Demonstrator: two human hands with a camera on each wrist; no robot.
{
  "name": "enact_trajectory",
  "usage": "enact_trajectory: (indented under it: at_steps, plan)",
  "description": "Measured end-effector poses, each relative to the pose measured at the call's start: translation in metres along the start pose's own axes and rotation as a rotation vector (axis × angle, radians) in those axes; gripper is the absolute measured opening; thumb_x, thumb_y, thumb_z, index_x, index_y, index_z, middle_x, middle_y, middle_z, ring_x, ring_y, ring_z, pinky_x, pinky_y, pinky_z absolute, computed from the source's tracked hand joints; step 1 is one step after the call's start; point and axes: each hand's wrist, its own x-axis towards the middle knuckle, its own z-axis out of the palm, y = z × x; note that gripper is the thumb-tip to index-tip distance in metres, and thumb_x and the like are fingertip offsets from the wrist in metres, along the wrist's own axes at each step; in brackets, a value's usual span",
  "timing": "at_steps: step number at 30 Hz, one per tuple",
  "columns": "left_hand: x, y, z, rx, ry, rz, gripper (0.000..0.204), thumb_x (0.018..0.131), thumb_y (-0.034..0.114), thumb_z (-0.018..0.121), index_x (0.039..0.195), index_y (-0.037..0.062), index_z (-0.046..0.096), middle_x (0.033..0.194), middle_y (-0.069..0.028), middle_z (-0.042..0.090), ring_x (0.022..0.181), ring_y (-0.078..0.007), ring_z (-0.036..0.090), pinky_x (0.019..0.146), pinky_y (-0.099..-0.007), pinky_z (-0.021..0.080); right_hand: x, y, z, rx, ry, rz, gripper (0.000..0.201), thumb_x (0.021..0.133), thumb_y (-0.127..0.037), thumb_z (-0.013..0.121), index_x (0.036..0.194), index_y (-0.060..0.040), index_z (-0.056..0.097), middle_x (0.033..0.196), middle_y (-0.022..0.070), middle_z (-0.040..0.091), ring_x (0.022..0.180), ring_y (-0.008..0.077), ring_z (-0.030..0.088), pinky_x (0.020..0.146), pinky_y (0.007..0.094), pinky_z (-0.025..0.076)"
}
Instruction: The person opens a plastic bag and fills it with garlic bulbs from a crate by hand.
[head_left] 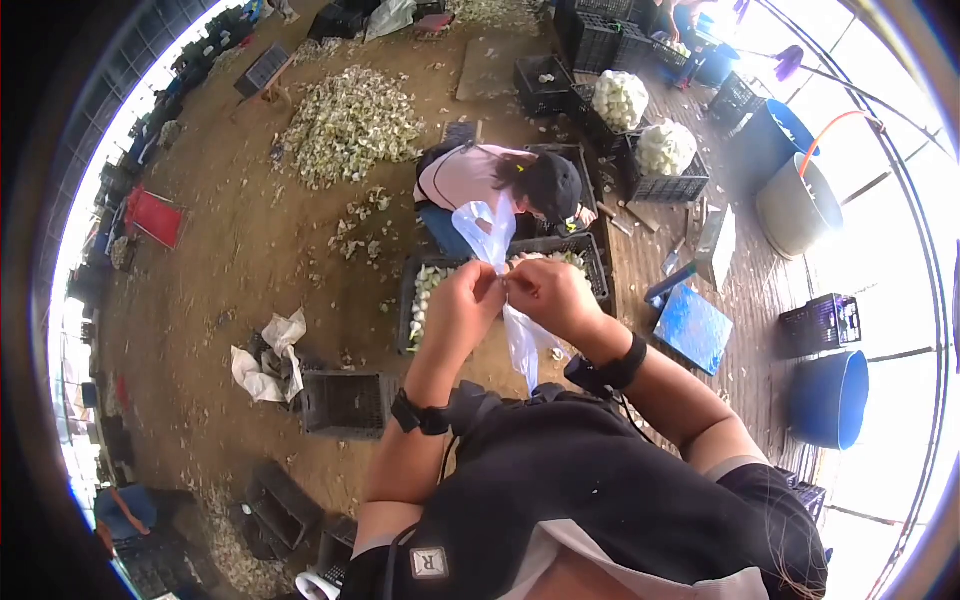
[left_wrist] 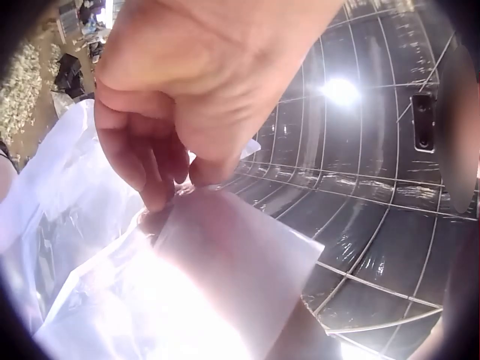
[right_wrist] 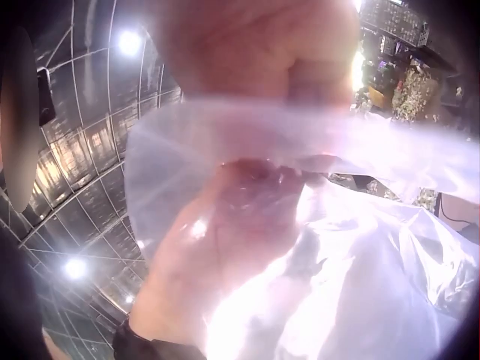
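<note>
A translucent plastic bag is held up in front of the chest, both hands meeting at its middle. The left hand pinches the plastic between thumb and fingertips; the left wrist view shows that hand with its fingers curled on the bag. The right hand pinches the same spot from the other side. In the right wrist view the sheet of plastic partly covers the right hand. A lower part of the bag hangs below the hands.
A person in a pink top and dark cap crouches ahead by crates of white bulbs. An empty black crate lies at left, a blue board and blue tub at right. A heap of peelings lies farther off.
</note>
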Motion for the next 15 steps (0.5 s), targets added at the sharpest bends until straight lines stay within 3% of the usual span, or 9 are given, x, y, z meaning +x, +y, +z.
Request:
enact_trajectory:
  at_steps: [5, 10, 11, 13, 15]
  plan:
    - [-0.001, -0.004, 0.0, -0.235, -0.081, -0.07, 0.007, 0.085, 0.006, 0.06, 0.087, -0.0003, 0.059, 0.073, -0.0009, 0.06, 0.067, -0.0053, 0.053, 0.062, -0.0227, 0.045, 0.0, 0.014, 0.003, 0.004, 0.054, -0.065, 0.013, 0.074, -0.015, 0.065, 0.079, -0.0025, 0.063, 0.069, 0.0155, 0.059, 0.064, 0.0326, 0.059, 0.058, 0.039, 0.046]
    - [0.003, -0.027, 0.005, -0.183, 0.042, 0.023, 0.003, 0.086, 0.005, 0.053, 0.084, 0.0025, 0.052, 0.072, 0.0014, 0.056, 0.066, -0.0042, 0.05, 0.06, -0.0232, 0.044, 0.002, 0.005, -0.001, 0.212, -0.063, 0.131, 0.022, 0.08, -0.021, 0.07, 0.089, -0.001, 0.067, 0.078, 0.0108, 0.068, 0.069, 0.0182, 0.068, 0.066, 0.0277, 0.054]
    - [0.004, -0.035, 0.01, -0.284, 0.083, 0.042, 0.009, 0.085, 0.01, 0.056, 0.084, 0.0016, 0.053, 0.073, -0.0062, 0.061, 0.063, -0.0118, 0.057, 0.059, -0.028, 0.046, 0.003, 0.006, -0.001, 0.191, -0.09, 0.134, 0.022, 0.08, -0.019, 0.07, 0.091, -0.0004, 0.067, 0.079, 0.0105, 0.068, 0.07, 0.017, 0.067, 0.065, 0.0275, 0.053]
    - [0.007, -0.03, 0.011, -0.261, 0.085, 0.089, 0.01, 0.087, 0.011, 0.054, 0.089, 0.0015, 0.053, 0.076, -0.0078, 0.061, 0.064, -0.013, 0.058, 0.06, -0.0284, 0.046, 0.004, 0.008, -0.002, 0.146, -0.14, 0.15, 0.021, 0.081, -0.016, 0.07, 0.094, 0.0008, 0.067, 0.081, 0.01, 0.067, 0.071, 0.0145, 0.065, 0.065, 0.0272, 0.052]
    - [0.003, -0.025, 0.013, -0.189, 0.112, 0.056, 0.012, 0.088, 0.011, 0.055, 0.094, 0.0006, 0.053, 0.078, -0.0084, 0.061, 0.068, -0.0141, 0.06, 0.062, -0.0296, 0.047, 0.004, 0.006, 0.0, 0.124, -0.125, 0.162, 0.02, 0.08, -0.018, 0.069, 0.091, -0.0003, 0.067, 0.08, 0.0115, 0.066, 0.07, 0.0185, 0.066, 0.065, 0.0289, 0.052]
